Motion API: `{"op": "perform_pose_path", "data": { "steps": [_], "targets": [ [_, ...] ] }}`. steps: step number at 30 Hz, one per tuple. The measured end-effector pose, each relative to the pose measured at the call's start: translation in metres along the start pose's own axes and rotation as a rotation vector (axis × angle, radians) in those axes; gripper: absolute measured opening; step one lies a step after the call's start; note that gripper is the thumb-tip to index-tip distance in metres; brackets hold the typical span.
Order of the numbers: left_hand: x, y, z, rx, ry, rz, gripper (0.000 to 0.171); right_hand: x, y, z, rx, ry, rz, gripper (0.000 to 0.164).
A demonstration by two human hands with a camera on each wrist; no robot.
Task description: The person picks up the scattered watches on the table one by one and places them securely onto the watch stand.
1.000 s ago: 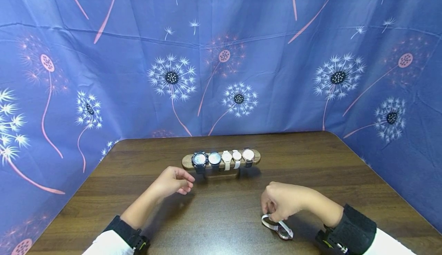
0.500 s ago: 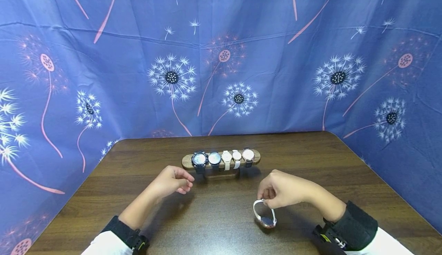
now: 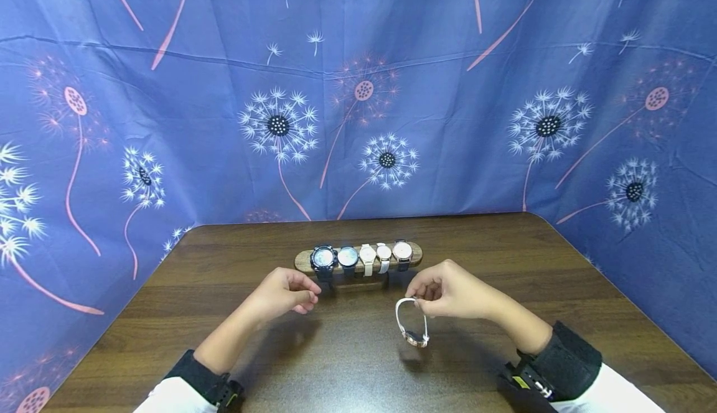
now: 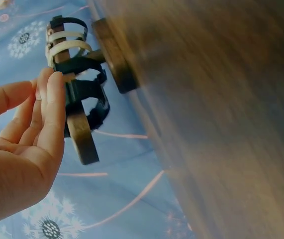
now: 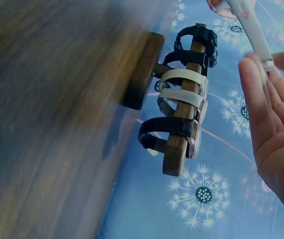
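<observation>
My right hand [image 3: 450, 292] pinches the strap of a white wristwatch [image 3: 400, 320], whose looped band hangs down with the case at the bottom, above the table. The right wrist view shows that white strap [image 5: 251, 30] between thumb and fingers. My left hand [image 3: 282, 295] holds nothing; its fingers are loosely bent, just in front of the left end of a wooden watch stand [image 3: 304, 262]. On the stand sit several watches: a chunky black one [image 3: 323, 257], a dark one [image 3: 348, 257], a cream one [image 3: 367, 255], a white one [image 3: 384, 252] and a black-strapped one [image 3: 403, 252].
The stand's base [image 4: 114, 57] rests on a brown wood-grain table [image 3: 224, 251] towards its far edge. Behind the table hangs a blue cloth [image 3: 459, 120] with a dandelion print. Both wrists wear black bands [image 3: 571, 363].
My right hand has lifted the white wristwatch off the table and carried it leftward and away from me, towards the stand. The left hand has barely moved.
</observation>
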State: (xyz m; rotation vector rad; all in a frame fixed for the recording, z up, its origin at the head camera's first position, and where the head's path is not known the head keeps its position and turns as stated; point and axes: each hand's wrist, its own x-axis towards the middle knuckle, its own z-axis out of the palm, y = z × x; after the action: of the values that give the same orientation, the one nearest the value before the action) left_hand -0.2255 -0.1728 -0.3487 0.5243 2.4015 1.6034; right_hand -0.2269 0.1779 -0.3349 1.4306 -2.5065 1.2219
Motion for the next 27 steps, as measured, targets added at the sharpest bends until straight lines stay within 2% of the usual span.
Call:
{"op": "perform_pose_path", "data": {
  "steps": [4,6,11,14,17,21,24,27],
  "targets": [
    [0.002,0.004,0.008,0.059,0.045,0.053,0.009,0.004,-0.002,0.001,0.101,0.084,0.052,0.015],
    [0.002,0.007,0.013,0.108,0.08,0.09,0.006,0.006,-0.002,0.002,0.152,0.128,0.052,0.014],
    [0.001,0.022,0.028,0.243,0.168,0.232,0.009,0.012,-0.001,0.004,0.247,0.235,0.051,0.014],
    [0.002,0.028,0.038,0.281,0.204,0.388,0.016,0.017,-0.002,0.006,0.287,0.279,0.076,0.013],
    [0.004,0.033,0.047,0.35,0.231,0.598,0.027,0.022,-0.005,0.009,0.32,0.292,0.125,0.015],
    [0.004,0.04,0.058,0.524,0.26,0.878,0.038,0.029,-0.009,0.013,0.382,0.278,0.203,0.019],
    [0.002,0.048,0.063,0.664,0.246,1.025,0.038,0.033,-0.011,0.017,0.423,0.261,0.256,0.02],
    [0.001,0.055,0.067,0.831,0.224,1.131,0.032,0.035,-0.011,0.019,0.46,0.223,0.305,0.021]
  ]
}}
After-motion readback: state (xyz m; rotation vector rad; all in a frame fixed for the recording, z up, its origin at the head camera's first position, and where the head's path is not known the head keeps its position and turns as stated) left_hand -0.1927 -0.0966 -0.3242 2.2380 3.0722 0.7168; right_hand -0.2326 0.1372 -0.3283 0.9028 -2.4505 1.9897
